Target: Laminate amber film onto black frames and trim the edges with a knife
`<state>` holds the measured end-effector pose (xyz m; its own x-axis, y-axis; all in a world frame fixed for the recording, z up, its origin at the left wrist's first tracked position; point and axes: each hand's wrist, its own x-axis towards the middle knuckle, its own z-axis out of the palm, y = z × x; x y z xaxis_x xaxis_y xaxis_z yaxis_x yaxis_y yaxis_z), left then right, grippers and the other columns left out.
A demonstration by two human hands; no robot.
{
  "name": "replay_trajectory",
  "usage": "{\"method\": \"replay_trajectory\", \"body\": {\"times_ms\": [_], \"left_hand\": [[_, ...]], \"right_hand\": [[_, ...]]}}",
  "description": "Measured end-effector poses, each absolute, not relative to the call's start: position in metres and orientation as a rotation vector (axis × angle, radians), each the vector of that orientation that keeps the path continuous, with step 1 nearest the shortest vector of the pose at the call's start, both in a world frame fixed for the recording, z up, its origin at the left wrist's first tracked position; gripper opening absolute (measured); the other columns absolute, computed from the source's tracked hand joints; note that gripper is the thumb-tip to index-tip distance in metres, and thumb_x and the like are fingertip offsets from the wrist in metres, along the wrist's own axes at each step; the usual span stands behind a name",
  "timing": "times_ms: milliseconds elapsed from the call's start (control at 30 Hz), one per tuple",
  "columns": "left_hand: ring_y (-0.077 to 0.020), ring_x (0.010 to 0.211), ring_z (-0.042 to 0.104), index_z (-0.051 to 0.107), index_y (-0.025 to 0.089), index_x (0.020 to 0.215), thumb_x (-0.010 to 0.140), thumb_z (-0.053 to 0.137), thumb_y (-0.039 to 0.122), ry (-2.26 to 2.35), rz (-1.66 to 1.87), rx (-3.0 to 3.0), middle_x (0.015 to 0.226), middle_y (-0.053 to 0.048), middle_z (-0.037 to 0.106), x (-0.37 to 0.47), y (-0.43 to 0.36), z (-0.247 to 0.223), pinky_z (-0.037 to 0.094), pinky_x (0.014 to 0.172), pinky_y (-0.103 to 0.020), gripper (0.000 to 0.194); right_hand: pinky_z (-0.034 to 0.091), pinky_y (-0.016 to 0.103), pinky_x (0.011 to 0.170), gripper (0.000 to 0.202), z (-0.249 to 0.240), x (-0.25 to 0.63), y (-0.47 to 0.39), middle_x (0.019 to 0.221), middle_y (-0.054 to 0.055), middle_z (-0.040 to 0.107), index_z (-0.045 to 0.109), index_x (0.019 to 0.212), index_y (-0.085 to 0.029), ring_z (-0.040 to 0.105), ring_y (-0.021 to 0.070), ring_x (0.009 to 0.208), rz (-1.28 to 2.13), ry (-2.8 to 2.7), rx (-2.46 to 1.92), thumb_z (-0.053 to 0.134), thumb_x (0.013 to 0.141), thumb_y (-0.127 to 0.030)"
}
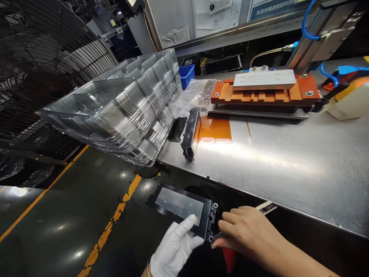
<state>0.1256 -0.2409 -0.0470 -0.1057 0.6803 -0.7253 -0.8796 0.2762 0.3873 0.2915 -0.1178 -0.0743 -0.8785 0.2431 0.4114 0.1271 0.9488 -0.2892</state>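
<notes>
My left hand (pixel 176 246), in a white glove, grips a black rectangular display panel (pixel 180 206) by its near right corner, thumb on the grey screen. The panel is tilted, in front of the table edge, and its right end shows a frame with screw holes. My right hand (pixel 240 231), bare, is closed with its thumb close to that end. What it grips is mostly hidden; a pale strip with dark print (pixel 266 207) shows behind the hand, and I cannot tell whether it is held. A red piece (pixel 229 258) shows below the fingers.
On the metal table (pixel 276 161) stand a black part (pixel 190 134) on edge, a phone-like black slab (pixel 177 129) and an orange fixture (pixel 259 94). Stacked clear trays (pixel 135 111) overhang the table's left. A large fan (pixel 43 69) stands farther left.
</notes>
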Motion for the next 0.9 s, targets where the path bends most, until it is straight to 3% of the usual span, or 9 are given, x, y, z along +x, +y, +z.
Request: {"method": "replay_trajectory", "body": {"times_ms": [200,400,633,800,900], "left_hand": [[-0.0137,0.065,0.07,0.074,0.01,0.08,0.07,0.083,0.02,0.921,1.339,-0.282,0.076,-0.004,0.072,0.1228,-0.2408,-0.0498,0.06,0.056,-0.02,0.017],[-0.0158,0.074,0.071,0.074,0.012,0.088,0.072,0.082,0.02,0.991,1.331,-0.239,0.085,-0.006,0.073,0.1253,-0.2399,-0.0461,0.06,0.057,-0.02,0.02],[-0.0178,0.075,0.07,0.073,0.011,0.085,0.064,0.087,0.025,1.15,1.284,-0.227,0.086,-0.008,0.072,0.1276,-0.2404,-0.0465,0.06,0.056,-0.02,0.029],[-0.0162,0.071,0.07,0.073,0.011,0.088,0.066,0.086,0.023,1.105,1.308,-0.24,0.084,-0.006,0.072,0.1271,-0.2406,-0.048,0.06,0.056,-0.02,0.028],[-0.0157,0.069,0.07,0.072,0.011,0.087,0.065,0.086,0.023,1.062,1.333,-0.258,0.082,-0.005,0.072,0.128,-0.2405,-0.0471,0.061,0.055,-0.021,0.028]], "right_hand": [[0.026,0.031,0.045,0.054,-0.073,0.2925,-0.1173,0.052,-0.005,0.054,0.049,0.063,-0.022,0.049,0.0121,0.041,0.383,-2.632,-0.26,0.031,0.098,-0.058],[0.028,0.032,0.046,0.055,-0.071,0.2914,-0.1187,0.056,-0.004,0.057,0.05,0.067,-0.022,0.052,0.0139,0.044,0.349,-2.676,-0.28,0.025,0.099,-0.059],[0.026,0.033,0.046,0.045,-0.0745,0.2933,-0.1201,0.056,-0.005,0.057,0.051,0.064,-0.022,0.051,0.0143,0.043,0.375,-2.754,-0.231,0.053,0.09,-0.059],[0.026,0.033,0.045,0.055,-0.0757,0.2941,-0.1192,0.053,-0.004,0.056,0.05,0.062,-0.022,0.049,0.0137,0.041,0.418,-2.69,-0.227,0.028,0.1,-0.056],[0.026,0.032,0.045,0.054,-0.0751,0.2942,-0.1184,0.055,-0.004,0.056,0.052,0.065,-0.022,0.05,0.013,0.042,0.472,-2.654,-0.266,0.029,0.099,-0.057]]}}
